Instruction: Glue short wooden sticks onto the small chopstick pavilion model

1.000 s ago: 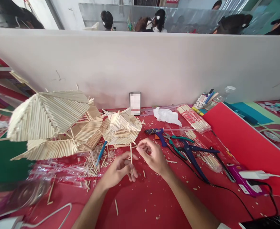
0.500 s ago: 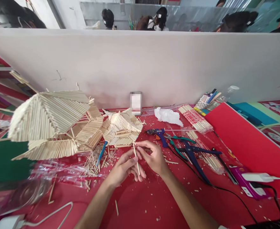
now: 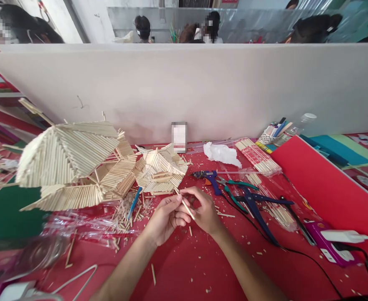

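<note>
A thin wooden stick [image 3: 188, 208] slants between my two hands, its lower end pointing toward me on the right. My left hand [image 3: 167, 217] pinches it between thumb and fingers. The fingertips of my right hand [image 3: 205, 211] are closed at the stick's upper part. Just beyond my fingers stands a small model roof [image 3: 160, 169] built of wooden sticks. Left of that is a larger stick-built model house [image 3: 74, 152] with a wide sloping roof. A blue pen-like tool [image 3: 135, 202] lies by a pile of stick offcuts [image 3: 123, 217].
To the right lie a blue glue gun [image 3: 213, 182], green-handled pliers [image 3: 234, 190], a large dark-blue cutter [image 3: 255, 205] and bagged sticks [image 3: 259, 156]. A red board [image 3: 328, 196] and a purple power strip [image 3: 331, 244] are farther right. A white partition [image 3: 202, 88] rises behind.
The stick has turned, its near end swinging right and up. My left fingers have curled in more, and my right hand has shifted slightly.
</note>
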The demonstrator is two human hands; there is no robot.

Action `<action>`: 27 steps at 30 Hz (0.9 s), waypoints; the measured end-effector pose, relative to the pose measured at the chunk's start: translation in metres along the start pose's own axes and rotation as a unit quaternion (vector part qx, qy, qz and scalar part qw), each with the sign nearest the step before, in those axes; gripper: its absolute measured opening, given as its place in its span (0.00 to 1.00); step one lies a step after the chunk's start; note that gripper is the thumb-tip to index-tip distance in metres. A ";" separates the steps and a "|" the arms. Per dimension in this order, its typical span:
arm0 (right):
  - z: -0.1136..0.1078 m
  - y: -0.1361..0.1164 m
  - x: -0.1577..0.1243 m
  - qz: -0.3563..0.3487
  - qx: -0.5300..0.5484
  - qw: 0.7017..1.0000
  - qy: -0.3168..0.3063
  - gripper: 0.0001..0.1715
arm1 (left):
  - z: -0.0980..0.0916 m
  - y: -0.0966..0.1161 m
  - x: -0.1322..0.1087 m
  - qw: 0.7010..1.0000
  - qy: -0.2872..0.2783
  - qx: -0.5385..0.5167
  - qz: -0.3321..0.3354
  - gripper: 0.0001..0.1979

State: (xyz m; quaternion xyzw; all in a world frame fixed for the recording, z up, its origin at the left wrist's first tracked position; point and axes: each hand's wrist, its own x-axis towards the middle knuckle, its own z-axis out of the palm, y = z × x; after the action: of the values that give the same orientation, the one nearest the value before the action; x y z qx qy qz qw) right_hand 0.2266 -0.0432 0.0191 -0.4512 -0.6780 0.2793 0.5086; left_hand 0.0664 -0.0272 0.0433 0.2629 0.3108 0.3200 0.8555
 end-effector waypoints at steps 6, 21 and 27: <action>-0.004 -0.003 0.004 -0.025 0.006 1.000 0.016 0.09 | -0.002 0.000 0.002 1.000 -0.008 -0.002 -0.004 0.16; 0.001 -0.002 0.004 -0.023 0.000 1.000 0.008 0.10 | -0.018 0.009 0.003 0.996 -0.063 0.065 -0.015 0.20; 0.003 0.001 0.001 0.001 0.006 1.000 0.010 0.10 | -0.010 0.005 0.002 0.997 -0.042 0.061 0.008 0.22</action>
State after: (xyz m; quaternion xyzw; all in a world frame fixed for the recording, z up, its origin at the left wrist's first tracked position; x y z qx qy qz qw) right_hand 0.2241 -0.0418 0.0171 -0.4513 -0.6707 0.2796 0.5180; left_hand 0.0587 -0.0195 0.0387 0.3305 0.2916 0.2960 0.8474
